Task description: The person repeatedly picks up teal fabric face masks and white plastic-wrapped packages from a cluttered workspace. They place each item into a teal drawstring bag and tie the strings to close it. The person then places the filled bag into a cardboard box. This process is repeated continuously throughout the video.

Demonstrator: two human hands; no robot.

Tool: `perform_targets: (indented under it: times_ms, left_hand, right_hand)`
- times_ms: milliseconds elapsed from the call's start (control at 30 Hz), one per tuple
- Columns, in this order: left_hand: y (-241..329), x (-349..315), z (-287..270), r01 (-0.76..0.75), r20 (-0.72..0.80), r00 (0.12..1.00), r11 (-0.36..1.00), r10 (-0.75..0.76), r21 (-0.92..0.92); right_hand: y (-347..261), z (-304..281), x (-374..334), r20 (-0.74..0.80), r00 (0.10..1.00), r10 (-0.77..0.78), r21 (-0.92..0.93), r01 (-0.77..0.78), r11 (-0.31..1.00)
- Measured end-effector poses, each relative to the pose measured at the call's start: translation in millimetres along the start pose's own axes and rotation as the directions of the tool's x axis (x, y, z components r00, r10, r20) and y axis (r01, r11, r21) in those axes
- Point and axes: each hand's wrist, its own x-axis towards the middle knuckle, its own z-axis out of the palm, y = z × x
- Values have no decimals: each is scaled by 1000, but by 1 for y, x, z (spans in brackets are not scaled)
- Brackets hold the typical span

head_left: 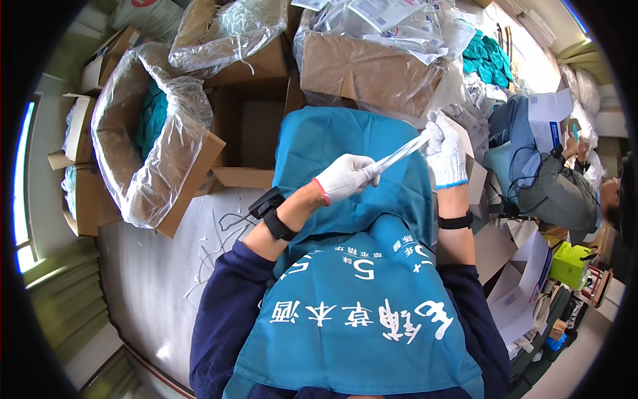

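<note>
Both my hands wear white knit gloves. Between them runs a narrow, shiny strip of clear plastic (404, 151), slanting up toward the right; its exact kind I cannot make out. My left hand (348, 178), with a red cuff, is closed around the lower end. The upper end is pinched in my right hand (445, 147), which has a blue cuff. Under the hands lies the teal apron (352, 279) that covers my lap. Just beyond them stands a cardboard box (372, 70), lined with clear film and heaped with white packets (385, 14).
To the left, a film-lined box (183, 159) holds teal cloth (151, 120). Beside it stands an open brown box (249, 133). White straps (206, 259) lie on the grey floor (146, 292). Another person (555, 193) sits at the right, near a white carton (550, 116).
</note>
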Motion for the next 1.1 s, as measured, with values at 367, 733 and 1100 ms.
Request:
perform_targets:
  times_ms: [367, 733, 1100]
  left_hand:
    - [-13, -13, -29, 42, -96, 995, 852, 10, 522]
    - [7, -51, -11, -169, 48, 982, 730, 184, 662]
    - [81, -82, 37, -243, -98, 966, 970, 241, -10]
  right_hand:
    - [14, 2, -11, 379, 616, -690, -918, 341, -200]
    - [57, 85, -89, 326, 806, 494, -877, 453, -161]
    - [35, 89, -128, 325, 938, -116, -568, 292, 769]
